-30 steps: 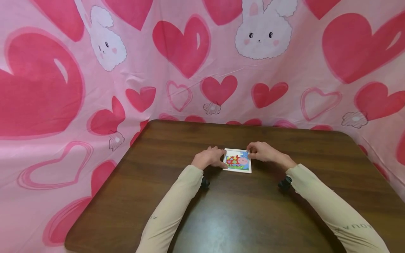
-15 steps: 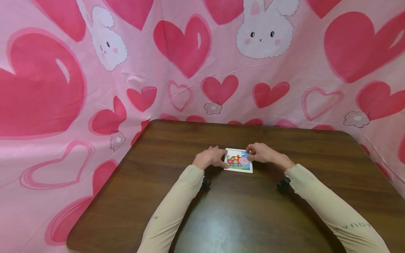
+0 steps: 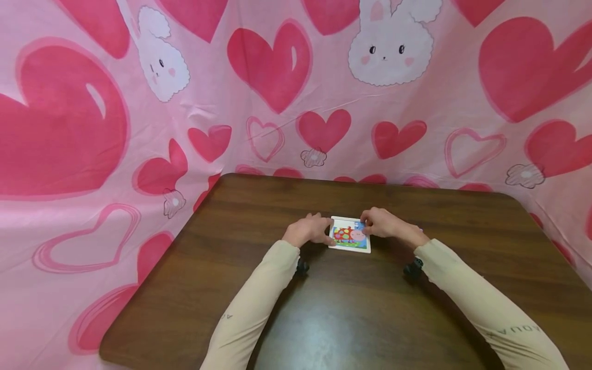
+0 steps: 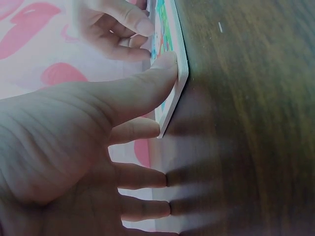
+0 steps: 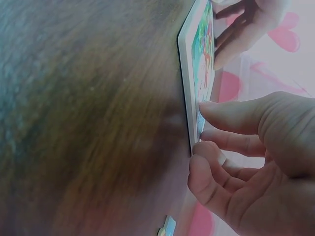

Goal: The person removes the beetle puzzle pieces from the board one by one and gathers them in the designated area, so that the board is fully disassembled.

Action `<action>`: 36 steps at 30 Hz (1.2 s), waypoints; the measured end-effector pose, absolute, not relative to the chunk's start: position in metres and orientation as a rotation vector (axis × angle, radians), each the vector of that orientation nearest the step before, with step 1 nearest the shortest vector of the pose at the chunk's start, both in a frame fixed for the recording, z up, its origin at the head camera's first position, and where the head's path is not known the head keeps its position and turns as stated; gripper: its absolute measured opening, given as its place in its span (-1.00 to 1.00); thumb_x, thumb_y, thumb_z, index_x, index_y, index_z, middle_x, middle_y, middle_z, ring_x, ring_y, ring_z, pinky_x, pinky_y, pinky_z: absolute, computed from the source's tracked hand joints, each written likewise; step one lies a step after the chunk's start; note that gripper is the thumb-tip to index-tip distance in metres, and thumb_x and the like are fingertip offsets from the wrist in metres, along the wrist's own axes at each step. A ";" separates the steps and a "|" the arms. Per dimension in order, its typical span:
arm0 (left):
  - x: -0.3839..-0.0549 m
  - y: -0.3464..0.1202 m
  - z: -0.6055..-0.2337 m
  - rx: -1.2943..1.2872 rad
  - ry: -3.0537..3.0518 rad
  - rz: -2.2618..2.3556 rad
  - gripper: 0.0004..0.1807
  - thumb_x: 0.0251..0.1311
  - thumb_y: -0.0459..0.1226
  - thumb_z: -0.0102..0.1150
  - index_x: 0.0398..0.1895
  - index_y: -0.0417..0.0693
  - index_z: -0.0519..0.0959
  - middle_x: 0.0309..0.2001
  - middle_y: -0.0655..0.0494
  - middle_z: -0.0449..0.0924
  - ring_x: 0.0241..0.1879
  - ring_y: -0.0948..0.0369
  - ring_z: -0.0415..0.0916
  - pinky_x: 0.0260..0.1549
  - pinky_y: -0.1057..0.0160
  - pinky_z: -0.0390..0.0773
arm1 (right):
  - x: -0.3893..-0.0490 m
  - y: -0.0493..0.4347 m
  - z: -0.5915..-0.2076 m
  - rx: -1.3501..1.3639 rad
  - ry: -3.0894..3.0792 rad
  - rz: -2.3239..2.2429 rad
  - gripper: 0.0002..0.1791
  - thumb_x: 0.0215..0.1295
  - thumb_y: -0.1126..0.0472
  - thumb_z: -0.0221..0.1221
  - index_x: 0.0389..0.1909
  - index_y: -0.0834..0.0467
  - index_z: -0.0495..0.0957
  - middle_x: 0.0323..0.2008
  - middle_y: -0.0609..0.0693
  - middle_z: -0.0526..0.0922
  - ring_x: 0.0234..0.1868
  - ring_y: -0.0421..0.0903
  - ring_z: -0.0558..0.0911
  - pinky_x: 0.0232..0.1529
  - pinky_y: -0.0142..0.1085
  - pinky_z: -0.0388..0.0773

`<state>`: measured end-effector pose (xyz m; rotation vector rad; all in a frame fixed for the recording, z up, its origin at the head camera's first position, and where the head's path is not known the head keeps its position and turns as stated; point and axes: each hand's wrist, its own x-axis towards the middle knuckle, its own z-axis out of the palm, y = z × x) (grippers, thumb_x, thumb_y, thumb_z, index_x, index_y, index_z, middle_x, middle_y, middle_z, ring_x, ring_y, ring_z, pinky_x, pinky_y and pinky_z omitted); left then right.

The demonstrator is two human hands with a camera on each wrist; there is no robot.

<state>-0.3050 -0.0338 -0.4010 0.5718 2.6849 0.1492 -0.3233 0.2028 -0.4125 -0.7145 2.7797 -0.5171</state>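
Observation:
A white-framed jigsaw puzzle [image 3: 350,237] with a cartoon pig and a red spotted body lies flat on the table, a white patch showing along its upper left. My left hand [image 3: 310,229] is at its left side. In the left wrist view its thumb [image 4: 166,60] presses on the near corner, the index fingertip touches the frame, and the other fingers stretch down to the table. My right hand [image 3: 383,223] works at the far right corner. Its thumb [image 5: 211,112] is on the picture and its curled fingers close on the frame's edge; these fingers partly hide that corner.
The dark wooden table [image 3: 351,293] has rounded corners. A small colourful piece [image 5: 169,226] lies on it to the right of my right hand. Behind the table hangs a pink cloth [image 3: 287,77] with hearts and rabbits.
My right hand and wrist have shifted slightly left over the puzzle's corner. My left hand keeps its place on the frame. The head view has turned a little to the left.

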 end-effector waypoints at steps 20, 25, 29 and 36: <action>-0.305 -0.033 -0.397 0.567 2.677 0.171 -0.28 0.15 0.13 0.29 0.36 0.18 0.36 0.43 -0.02 0.27 0.41 -0.10 0.18 0.32 -0.21 0.30 | -0.325 0.203 -0.409 -0.708 2.816 -0.536 -0.64 0.16 0.19 0.38 -0.14 0.25 0.47 -0.31 0.09 0.49 -0.29 -0.03 0.45 -0.24 -0.24 0.43; -0.305 -0.033 -0.397 0.559 2.675 0.172 -0.26 0.15 0.13 0.28 0.39 0.18 0.33 0.45 -0.03 0.25 0.42 -0.10 0.16 0.33 -0.22 0.28 | -0.327 0.203 -0.409 -0.684 2.803 -0.583 -0.62 0.15 0.19 0.40 -0.16 0.19 0.40 -0.37 0.06 0.48 -0.31 -0.05 0.47 -0.26 -0.26 0.45; -0.305 -0.033 -0.399 0.546 2.671 0.165 -0.25 0.15 0.13 0.27 0.41 0.20 0.32 0.46 -0.02 0.22 0.44 -0.10 0.14 0.34 -0.22 0.26 | -0.326 0.203 -0.408 -0.680 2.788 -0.613 -0.62 0.15 0.20 0.39 -0.18 0.17 0.38 -0.40 0.03 0.47 -0.33 -0.06 0.47 -0.28 -0.29 0.45; -0.304 -0.032 -0.399 0.568 2.682 0.137 -0.27 0.16 0.15 0.27 0.38 0.19 0.34 0.42 -0.02 0.29 0.39 -0.09 0.20 0.32 -0.18 0.30 | -0.325 0.203 -0.405 -0.738 2.819 -0.662 -0.72 0.17 0.26 0.36 -0.27 0.16 0.40 -0.46 0.01 0.43 -0.41 -0.09 0.43 -0.37 -0.30 0.39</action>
